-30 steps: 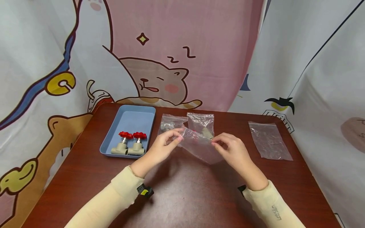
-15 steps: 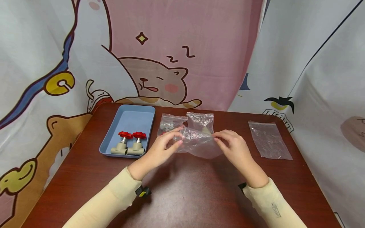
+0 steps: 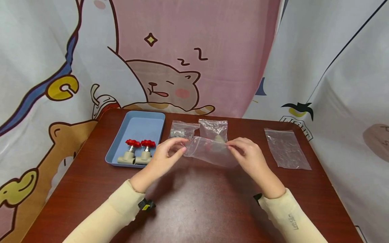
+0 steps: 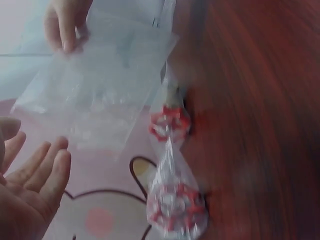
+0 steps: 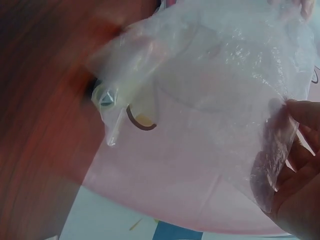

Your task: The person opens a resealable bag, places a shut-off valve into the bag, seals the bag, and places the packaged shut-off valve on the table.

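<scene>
A clear zip bag (image 3: pixel 209 152), flat and with nothing visible inside, is held up over the table. My right hand (image 3: pixel 250 162) pinches its right edge between thumb and fingers; the right wrist view shows the film (image 5: pixel 220 125) spread out from that grip. At the bag's left end is my left hand (image 3: pixel 164 157). In the left wrist view its fingers (image 4: pixel 55 175) are parted and relaxed, apart from the film. Behind the held bag stand two bagged valves, one in a left bag (image 3: pixel 182 128) and one in a right bag (image 3: pixel 214 126); red handwheels (image 4: pixel 177 207) show through the plastic.
On the left, a blue tray (image 3: pixel 138 123) holds two beige tee-shaped valves (image 3: pixel 129 153) with red handwheels. Another zip bag (image 3: pixel 287 148) lies flat at the table's right side. A printed curtain (image 3: pixel 228 67) hangs behind the table (image 3: pixel 197 209).
My left hand has come off the bag's edge and shifted left, its fingers parting. The bag, crumpled half a second ago, now hangs smoother. My right hand keeps its pinch, nearly in place.
</scene>
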`<control>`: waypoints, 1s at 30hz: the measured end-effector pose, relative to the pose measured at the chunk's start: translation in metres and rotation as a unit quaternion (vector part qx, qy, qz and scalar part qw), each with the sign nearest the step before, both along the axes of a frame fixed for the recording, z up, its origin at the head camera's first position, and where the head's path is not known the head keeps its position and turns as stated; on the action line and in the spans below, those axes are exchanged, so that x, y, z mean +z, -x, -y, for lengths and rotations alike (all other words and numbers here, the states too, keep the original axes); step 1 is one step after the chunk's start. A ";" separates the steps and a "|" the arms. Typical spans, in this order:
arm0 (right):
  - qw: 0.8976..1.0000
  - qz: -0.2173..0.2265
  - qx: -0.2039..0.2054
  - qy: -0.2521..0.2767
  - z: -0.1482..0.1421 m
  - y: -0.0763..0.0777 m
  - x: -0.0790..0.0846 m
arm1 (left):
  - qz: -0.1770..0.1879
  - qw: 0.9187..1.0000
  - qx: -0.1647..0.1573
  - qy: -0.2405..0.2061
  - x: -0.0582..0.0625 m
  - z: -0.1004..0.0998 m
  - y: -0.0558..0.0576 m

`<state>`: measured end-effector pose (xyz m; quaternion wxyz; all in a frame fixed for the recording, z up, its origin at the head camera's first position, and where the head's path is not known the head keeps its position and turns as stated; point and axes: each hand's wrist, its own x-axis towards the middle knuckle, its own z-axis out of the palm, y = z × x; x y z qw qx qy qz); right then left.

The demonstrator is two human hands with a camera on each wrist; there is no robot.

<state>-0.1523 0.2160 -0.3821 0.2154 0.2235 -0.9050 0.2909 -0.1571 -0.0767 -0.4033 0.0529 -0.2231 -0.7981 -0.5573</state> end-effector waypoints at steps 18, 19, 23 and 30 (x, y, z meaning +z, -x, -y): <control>1.000 0.010 -0.022 -0.001 -0.009 0.000 -0.001 | 0.169 0.904 0.204 0.337 -0.030 0.139 0.021; 1.000 0.011 -0.023 -0.001 -0.009 0.000 -0.001 | 0.183 0.897 0.197 0.352 -0.033 0.142 0.021; 1.000 0.014 -0.025 -0.002 -0.008 0.000 -0.001 | 0.221 0.879 0.155 0.392 -0.041 0.151 0.021; 0.999 0.018 -0.026 -0.007 -0.007 0.000 -0.003 | 0.244 0.872 0.116 0.408 -0.042 0.156 0.025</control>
